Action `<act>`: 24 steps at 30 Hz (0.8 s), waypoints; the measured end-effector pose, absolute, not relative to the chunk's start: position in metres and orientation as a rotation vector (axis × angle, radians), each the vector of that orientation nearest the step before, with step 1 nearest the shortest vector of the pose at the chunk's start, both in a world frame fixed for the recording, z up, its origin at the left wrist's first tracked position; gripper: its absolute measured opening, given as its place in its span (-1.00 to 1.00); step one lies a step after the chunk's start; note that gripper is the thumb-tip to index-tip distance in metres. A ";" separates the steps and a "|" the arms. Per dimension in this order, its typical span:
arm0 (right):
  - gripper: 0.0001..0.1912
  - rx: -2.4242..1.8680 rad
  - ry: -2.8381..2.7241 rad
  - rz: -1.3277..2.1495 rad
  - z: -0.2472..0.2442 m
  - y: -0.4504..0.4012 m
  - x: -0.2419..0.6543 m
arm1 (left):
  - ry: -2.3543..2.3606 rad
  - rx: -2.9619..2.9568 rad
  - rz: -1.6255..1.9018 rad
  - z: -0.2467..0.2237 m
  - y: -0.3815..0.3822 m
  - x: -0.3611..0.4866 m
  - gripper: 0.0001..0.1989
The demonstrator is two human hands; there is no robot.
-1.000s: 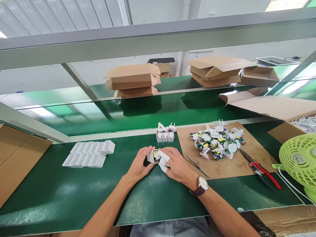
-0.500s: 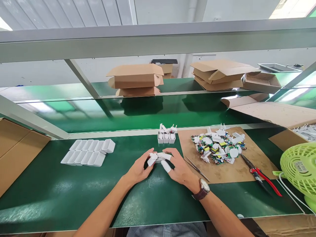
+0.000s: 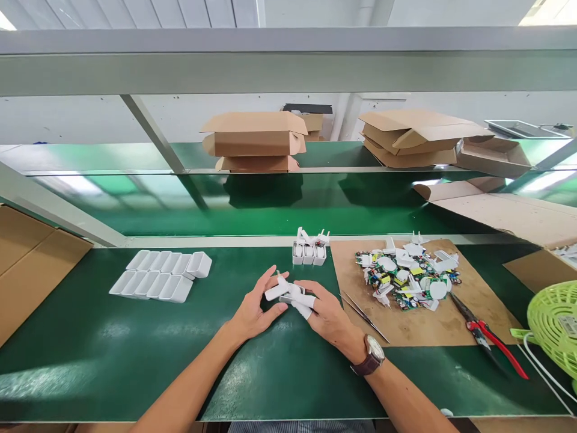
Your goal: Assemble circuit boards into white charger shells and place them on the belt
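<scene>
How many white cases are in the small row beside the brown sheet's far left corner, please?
3: the left case, the middle case and the right case, side by side near the brown sheet; any behind them would be hidden.

That small white plug (image 3: 274,293), blocky and tilted, is pinched in the right hand (image 3: 332,317), one end towards the left hand (image 3: 253,313); fingers partly hide the rest from here.

bright light, glare on green tabletop (image 3: 112,349), dark shadows below cardboard boxes (image 3: 256,144), stretched edges
</scene>
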State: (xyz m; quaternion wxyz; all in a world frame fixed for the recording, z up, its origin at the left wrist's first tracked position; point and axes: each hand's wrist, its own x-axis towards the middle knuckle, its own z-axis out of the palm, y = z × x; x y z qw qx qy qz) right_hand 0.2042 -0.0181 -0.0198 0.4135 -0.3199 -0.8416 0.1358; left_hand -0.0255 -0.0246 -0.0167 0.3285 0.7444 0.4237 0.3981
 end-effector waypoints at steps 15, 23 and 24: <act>-0.77 -0.784 -2.178 0.406 -0.018 -0.019 0.198 | 1.153 1.996 1.247 -0.021 -0.025 -0.023 -0.26; -0.74 -0.807 -2.149 0.356 -0.028 -0.023 0.195 | 1.202 2.086 1.257 -0.008 -0.023 -0.020 -0.77; -0.73 -0.819 -2.148 0.368 -0.027 -0.023 0.195 | 1.202 2.084 1.255 -0.006 -0.023 -0.020 -0.80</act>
